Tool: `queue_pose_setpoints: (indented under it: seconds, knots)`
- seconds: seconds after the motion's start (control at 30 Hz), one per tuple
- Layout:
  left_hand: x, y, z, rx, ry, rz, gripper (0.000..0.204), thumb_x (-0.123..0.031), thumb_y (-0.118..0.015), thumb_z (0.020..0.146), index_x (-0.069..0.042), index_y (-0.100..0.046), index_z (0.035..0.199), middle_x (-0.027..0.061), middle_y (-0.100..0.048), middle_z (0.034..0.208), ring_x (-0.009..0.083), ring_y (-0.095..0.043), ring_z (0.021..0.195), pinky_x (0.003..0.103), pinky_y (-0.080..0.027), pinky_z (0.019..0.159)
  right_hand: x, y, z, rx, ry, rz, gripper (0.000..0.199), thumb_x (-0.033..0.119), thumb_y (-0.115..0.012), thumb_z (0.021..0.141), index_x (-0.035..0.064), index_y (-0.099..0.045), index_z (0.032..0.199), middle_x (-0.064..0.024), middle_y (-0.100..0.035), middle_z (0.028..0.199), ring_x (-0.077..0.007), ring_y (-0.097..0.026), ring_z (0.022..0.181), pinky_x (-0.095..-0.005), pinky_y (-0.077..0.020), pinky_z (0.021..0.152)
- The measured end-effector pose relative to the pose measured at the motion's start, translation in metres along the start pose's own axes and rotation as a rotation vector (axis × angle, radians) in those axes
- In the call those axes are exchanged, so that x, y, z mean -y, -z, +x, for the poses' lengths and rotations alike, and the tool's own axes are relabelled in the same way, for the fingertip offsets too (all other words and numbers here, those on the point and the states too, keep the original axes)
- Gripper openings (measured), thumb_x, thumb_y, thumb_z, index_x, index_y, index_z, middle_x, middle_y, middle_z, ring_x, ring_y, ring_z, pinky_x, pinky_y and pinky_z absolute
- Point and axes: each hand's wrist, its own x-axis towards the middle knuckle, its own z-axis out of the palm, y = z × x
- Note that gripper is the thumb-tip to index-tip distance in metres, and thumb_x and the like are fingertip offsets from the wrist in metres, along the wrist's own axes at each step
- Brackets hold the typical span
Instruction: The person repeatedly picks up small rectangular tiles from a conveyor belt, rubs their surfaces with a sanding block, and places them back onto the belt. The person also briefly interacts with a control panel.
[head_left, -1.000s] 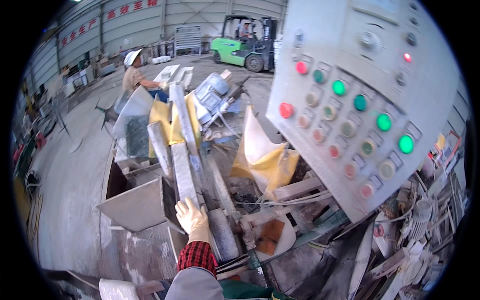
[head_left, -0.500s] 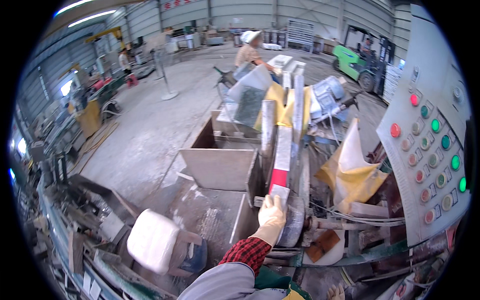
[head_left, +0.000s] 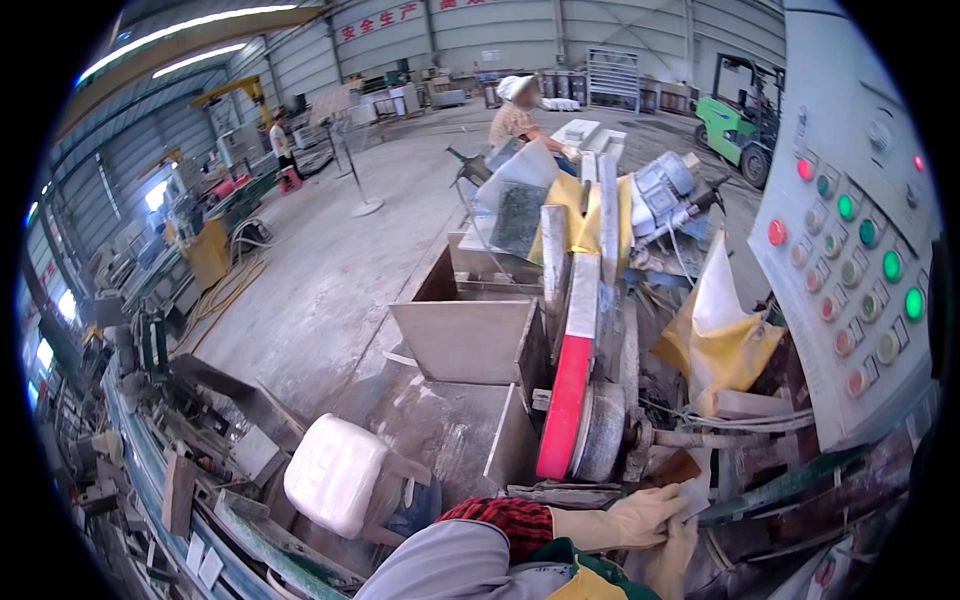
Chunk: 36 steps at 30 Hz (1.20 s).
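Left hand: gloved, there it was, reaching across to the right, grip pinched on a pale slab!
Slab: up at those fingertips, right of the red belt's near end.
Right hand: gloved too, just below the left; its grip, you couldn't tell.
Belt: a grey bar lay along its far stretch.
Panel: green buttons glowed on the right.
Stool: white-topped, sat left.
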Motion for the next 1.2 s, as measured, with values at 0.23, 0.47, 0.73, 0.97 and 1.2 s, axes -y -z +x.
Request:
queue_pose_setpoints:
  seconds: [0.23,0.47,0.73,0.97,1.2]
  knots:
    - [-0.017,-0.021,0.041,0.550,0.608,-0.922,0.060,-0.033,-0.069,0.087,-0.009,-0.046,0.137,0.0084,-0.061,0.110,0.0140,-0.062,0.078,0.028,-0.053,0.068,0.034,0.030,-0.045,-0.129,0.288,0.000,0.058,0.003,-0.056,0.087,-0.0026,-0.037,0.142,-0.0138,-0.057,0.120,-0.0213,-0.061,0.099,-0.0314,-0.0512,0.080]
    - [-0.039,-0.044,0.039,0.712,0.711,-1.049,0.076,-0.037,-0.071,0.088,0.000,-0.037,0.145,0.0140,-0.051,0.137,0.0222,-0.060,0.108,0.033,-0.055,0.080,0.038,0.111,-0.090,-0.659,0.338,-0.337,0.043,0.009,-0.076,0.082,-0.0057,-0.059,0.118,0.0003,-0.057,0.073,-0.0080,-0.050,0.058,-0.0225,-0.0391,0.051]
    - [-0.108,-0.036,0.058,0.900,0.455,-1.144,0.041,-0.033,-0.061,0.095,-0.007,-0.058,0.127,-0.0066,-0.067,0.098,-0.0037,-0.058,0.076,0.010,-0.042,0.058,0.100,0.118,-0.117,-0.836,0.310,-0.157,0.044,0.022,-0.074,0.087,-0.0034,-0.062,0.121,0.0005,-0.064,0.075,-0.0044,-0.055,0.061,-0.0207,-0.0431,0.055]
    - [-0.124,-0.081,0.060,0.872,0.373,-1.117,0.036,-0.028,-0.061,0.095,-0.007,-0.059,0.124,-0.0048,-0.067,0.098,-0.0013,-0.060,0.075,0.013,-0.048,0.059,0.073,0.095,-0.182,-0.588,0.290,-0.010,0.065,0.012,-0.071,0.087,0.0041,-0.042,0.144,-0.0044,-0.066,0.095,-0.0066,-0.058,0.076,-0.0194,-0.0463,0.065]
    - [-0.147,-0.098,0.077,1.267,0.164,-0.946,0.038,-0.019,-0.065,0.092,-0.001,-0.056,0.125,0.0045,-0.068,0.105,0.0071,-0.063,0.093,0.024,-0.049,0.081,0.082,0.094,-0.235,-0.627,0.278,0.099,0.057,0.007,-0.061,0.089,0.0043,-0.044,0.143,-0.0012,-0.066,0.101,-0.0052,-0.060,0.083,-0.0191,-0.0499,0.068]
